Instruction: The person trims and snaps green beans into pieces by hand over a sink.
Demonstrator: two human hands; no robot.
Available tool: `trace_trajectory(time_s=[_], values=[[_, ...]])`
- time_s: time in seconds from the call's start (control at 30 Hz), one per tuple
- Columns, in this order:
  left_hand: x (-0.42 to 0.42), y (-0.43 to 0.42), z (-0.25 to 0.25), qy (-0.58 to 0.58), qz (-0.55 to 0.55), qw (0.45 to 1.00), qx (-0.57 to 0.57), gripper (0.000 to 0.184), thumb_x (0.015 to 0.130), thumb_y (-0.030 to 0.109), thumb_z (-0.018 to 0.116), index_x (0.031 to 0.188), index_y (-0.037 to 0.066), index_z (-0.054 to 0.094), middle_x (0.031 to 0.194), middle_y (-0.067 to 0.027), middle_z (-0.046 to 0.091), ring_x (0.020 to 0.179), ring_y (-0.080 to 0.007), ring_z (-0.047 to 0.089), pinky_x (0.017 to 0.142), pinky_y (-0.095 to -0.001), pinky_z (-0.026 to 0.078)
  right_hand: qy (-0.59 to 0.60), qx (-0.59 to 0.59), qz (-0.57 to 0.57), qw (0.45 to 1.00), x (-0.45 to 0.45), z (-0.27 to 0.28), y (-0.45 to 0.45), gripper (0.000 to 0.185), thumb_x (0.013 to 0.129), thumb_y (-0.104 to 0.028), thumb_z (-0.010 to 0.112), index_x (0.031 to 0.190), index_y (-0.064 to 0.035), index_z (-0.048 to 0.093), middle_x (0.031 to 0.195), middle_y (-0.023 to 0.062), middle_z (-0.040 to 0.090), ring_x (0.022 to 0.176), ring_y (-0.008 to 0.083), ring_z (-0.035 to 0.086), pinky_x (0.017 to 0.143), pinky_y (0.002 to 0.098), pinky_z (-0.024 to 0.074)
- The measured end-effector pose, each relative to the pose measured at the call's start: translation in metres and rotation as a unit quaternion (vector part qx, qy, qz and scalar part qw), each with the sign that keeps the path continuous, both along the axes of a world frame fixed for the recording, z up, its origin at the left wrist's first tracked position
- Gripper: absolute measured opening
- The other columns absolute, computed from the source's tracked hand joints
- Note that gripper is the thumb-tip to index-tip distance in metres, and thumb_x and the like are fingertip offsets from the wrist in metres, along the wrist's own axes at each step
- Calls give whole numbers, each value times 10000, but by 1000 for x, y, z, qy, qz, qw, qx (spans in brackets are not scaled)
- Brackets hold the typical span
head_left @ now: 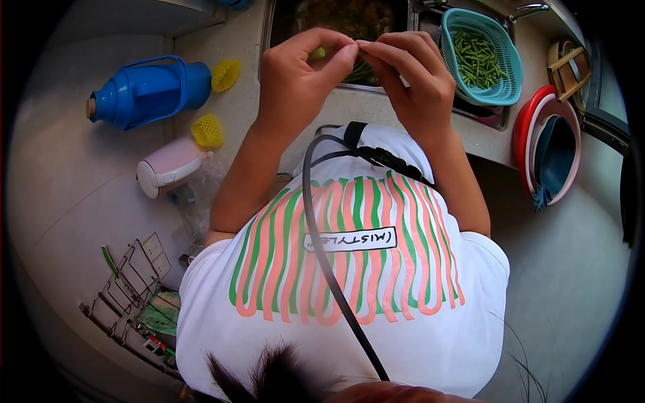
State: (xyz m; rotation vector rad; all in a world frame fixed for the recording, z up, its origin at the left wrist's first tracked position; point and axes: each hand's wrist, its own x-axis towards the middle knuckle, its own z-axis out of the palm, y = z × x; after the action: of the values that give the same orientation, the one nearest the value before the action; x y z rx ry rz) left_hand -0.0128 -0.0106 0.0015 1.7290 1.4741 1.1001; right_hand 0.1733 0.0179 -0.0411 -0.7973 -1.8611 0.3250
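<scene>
My left hand (295, 80) and my right hand (415, 77) meet above the sink (267, 30), thumbs and forefingers pinched together at the fingertips. Whatever lies between the fingertips is too small or hidden to make out. A pale yellow-green bit (317, 53) shows inside the curve of my left hand; whether it is held or lies behind, I cannot tell. Long green stalks or beans (361, 71) lie in the sink below, partly covered by my hands. Just right of my right hand stands a turquoise plastic basket (516, 67) holding many short green bean pieces (476, 59).
On the left are a blue thermos flask (144, 94), two yellow mesh pieces (226, 75), a pink-and-white kettle (171, 166) and a wire rack (124, 289). A faucet (529, 9) stands behind the basket. Stacked red and pink basins (527, 131) stand at the right.
</scene>
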Motion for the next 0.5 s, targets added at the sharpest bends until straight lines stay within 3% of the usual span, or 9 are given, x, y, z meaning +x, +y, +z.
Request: trace_trajectory(time_s=[0.1,0.2,0.33,0.4,0.47,0.5], values=[[0,0,-3,-13,-2,1000,-4,135,949,131,720,1013,15,747,821,2,707,710,-34,593,613,-185,462,37,-56,12,998,-3,4,-6,212,824,44,751,1011,-56,744,989,95,695,839,259,688,687,319,567],[2,1,-8,-26,-10,1000,-13,142,958,144,708,1006,12,732,829,-4,703,713,-41,592,620,-193,460,53,-98,14,994,-2,7,-10,198,849,59,734,1023,-35,744,998,100,700,843,226,708,702,284,572],[2,4,-18,-28,9,998,-51,191,980,207,682,987,18,713,807,-2,678,721,-41,586,645,-211,463,168,-179,35,969,6,11,-12,196,877,40,741,1060,-28,755,1034,62,713,871,122,697,719,246,563],[1,7,-27,-46,16,997,-68,220,986,241,674,966,25,708,790,3,660,721,-38,574,652,-215,457,193,-173,2,966,21,10,-8,181,908,16,729,1075,-43,764,1053,56,718,895,115,698,734,226,561],[-6,11,-34,-74,14,994,-74,248,990,271,667,939,32,706,778,9,641,719,-36,559,657,-216,448,221,-91,-98,966,41,3,-1,182,928,-47,735,1107,-65,764,1087,60,721,946,137,712,773,231,580],[-10,10,-28,-42,6,994,-104,207,967,229,699,1024,32,674,799,11,628,724,-36,543,656,-217,437,178,-83,-194,961,56,4,1,196,925,-92,750,1120,-72,761,1099,69,721,970,158,716,793,250,591]])
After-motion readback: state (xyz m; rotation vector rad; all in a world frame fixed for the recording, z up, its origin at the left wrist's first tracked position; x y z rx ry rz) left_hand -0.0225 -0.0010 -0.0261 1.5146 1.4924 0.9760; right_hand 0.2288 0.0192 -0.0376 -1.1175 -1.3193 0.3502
